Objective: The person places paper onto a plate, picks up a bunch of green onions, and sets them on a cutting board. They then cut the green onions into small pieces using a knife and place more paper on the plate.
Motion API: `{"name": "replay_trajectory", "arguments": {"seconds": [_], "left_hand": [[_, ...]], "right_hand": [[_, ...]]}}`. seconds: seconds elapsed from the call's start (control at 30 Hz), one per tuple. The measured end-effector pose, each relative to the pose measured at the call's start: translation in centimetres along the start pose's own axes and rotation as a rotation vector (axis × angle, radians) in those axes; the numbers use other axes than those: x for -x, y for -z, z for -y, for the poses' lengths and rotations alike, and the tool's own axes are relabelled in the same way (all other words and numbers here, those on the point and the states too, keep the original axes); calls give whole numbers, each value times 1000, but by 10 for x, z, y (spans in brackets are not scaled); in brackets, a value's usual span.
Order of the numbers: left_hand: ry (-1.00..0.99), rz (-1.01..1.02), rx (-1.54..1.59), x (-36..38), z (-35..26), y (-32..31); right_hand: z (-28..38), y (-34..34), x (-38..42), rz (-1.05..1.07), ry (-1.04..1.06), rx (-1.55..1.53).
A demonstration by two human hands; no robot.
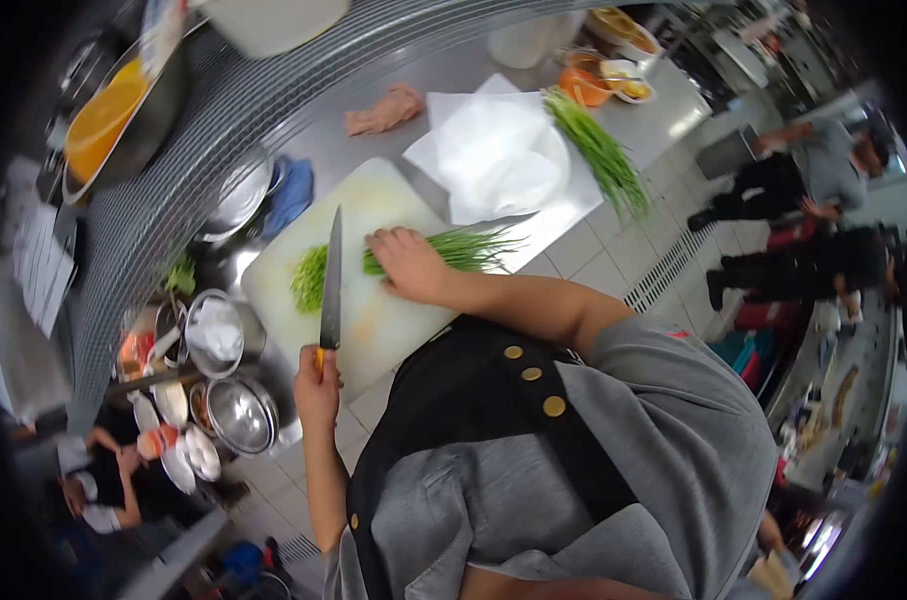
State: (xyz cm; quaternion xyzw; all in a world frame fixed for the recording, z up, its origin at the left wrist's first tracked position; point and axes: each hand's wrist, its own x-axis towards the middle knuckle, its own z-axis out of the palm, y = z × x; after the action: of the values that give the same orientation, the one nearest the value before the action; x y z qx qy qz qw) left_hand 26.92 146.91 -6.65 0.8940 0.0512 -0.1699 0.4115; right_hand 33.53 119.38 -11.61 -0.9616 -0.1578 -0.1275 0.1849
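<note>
My left hand [319, 385] is closed round the handle of a large kitchen knife [333, 290]. The blade points away from me over a white cutting board [384, 190], just right of a small heap of chopped chives [310, 279]. My right hand [411, 264] presses down on a bunch of long green chives [474, 248], its fingers curled over the end nearest the blade. The tips of the bunch stick out past my wrist, over the board's right edge. A second bunch of chives [602, 150] lies farther right on the steel counter.
White paper sheets [494, 150] lie beyond the board, near a crumpled pinkish cloth [386, 110]. A blue cloth [291, 197] and metal bowls [241, 413] are at the left. An orange container [586, 80] stands at the back right. Other people [804, 170] stand to the right and left.
</note>
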Motion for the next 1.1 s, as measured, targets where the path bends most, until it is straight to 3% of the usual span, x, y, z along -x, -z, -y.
{"name": "replay_trajectory", "arguments": {"seconds": [0.13,0.23,0.3,0.37,0.47,0.5,0.57,0.83,0.9,0.97,1.07,1.1], "left_hand": [[-59,-13,150,-6,-5,-6],[-118,-30,269,-10,-16,-7],[-155,-53,301,-12,-19,-7],[-145,-52,314,-15,-23,-6],[-141,-26,259,-17,-25,-5],[-150,-21,257,-17,-25,-5],[-176,-40,236,-17,-22,-5],[-167,-54,281,-23,0,-11],[-162,-23,317,-27,6,-16],[-153,-3,332,-28,4,-20],[-151,22,354,-32,-3,-28],[-144,25,366,-31,-3,-27]], "right_hand": [[-17,37,8,-115,83,-67],[-71,73,8,-309,-14,-99],[-115,96,4,-499,-256,-55],[-166,115,11,-224,-395,25],[-198,125,36,37,-161,306],[-203,132,44,30,-168,311],[-205,144,56,266,-137,434],[-169,163,103,248,-354,381],[-165,165,84,118,-291,482],[-170,160,57,-29,-265,396],[-192,128,22,-94,-449,154],[-195,117,17,26,-468,261]]}}
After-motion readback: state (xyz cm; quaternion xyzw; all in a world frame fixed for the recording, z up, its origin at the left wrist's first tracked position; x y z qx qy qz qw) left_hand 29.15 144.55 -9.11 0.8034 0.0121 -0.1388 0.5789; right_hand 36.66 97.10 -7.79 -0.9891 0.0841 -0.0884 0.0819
